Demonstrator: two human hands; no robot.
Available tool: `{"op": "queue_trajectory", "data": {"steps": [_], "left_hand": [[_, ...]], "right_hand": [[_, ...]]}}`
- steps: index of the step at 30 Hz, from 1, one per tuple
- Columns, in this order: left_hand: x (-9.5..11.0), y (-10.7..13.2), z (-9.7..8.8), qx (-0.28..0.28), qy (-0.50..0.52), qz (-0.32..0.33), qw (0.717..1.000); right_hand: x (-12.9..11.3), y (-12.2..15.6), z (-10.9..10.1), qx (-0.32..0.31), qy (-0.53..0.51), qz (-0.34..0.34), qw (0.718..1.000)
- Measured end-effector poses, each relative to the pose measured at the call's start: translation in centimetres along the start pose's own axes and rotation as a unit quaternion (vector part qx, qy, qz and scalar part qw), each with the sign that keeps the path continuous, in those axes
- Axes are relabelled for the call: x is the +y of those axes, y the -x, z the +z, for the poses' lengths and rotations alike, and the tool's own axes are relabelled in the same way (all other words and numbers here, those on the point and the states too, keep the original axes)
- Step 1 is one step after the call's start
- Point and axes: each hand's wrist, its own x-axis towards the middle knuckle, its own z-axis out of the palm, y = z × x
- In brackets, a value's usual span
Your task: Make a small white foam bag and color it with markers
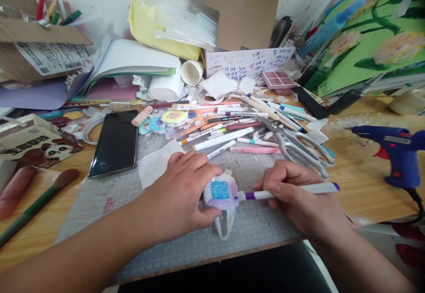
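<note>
Between its thumb and fingers, my left hand (186, 191) grips a small white padded craft piece (229, 202) with a blue square drawn on it and pale purple colouring around that. A translucent strip (226, 226) hangs below the piece. Held like a pen in my right hand (295, 191), a white marker with purple bands (262, 194) has its tip touching the right edge of the piece. Both hands are over a grey cutting mat (166, 253). A white paper scrap (156, 162) lies just beyond my left hand.
Behind the hands spreads a pile of markers (222, 138) with grey-handled scissors (299, 147). A black phone (114, 142) lies left, near a long brush (36, 209). On the right stands a blue glue gun (395, 147) with a cord. Cardboard box (20, 40) sits back left.
</note>
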Motion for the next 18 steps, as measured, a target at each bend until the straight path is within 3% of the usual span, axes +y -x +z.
{"op": "queue_trajectory", "data": {"steps": [6, 10, 18], "left_hand": [[0.02, 0.04, -0.05, 0.004, 0.007, -0.002, 1.0], [-0.05, 0.07, -0.02, 0.002, 0.004, -0.001, 1.0], [-0.32, 0.15, 0.21, 0.007, 0.003, 0.008, 1.0]], "right_hand": [[0.36, -0.08, -0.13, -0.006, -0.017, 0.001, 1.0], [0.6, -0.35, 0.06, 0.039, -0.028, -0.005, 0.999], [0.38, -0.34, 0.1, 0.059, -0.052, 0.0, 0.997]]}}
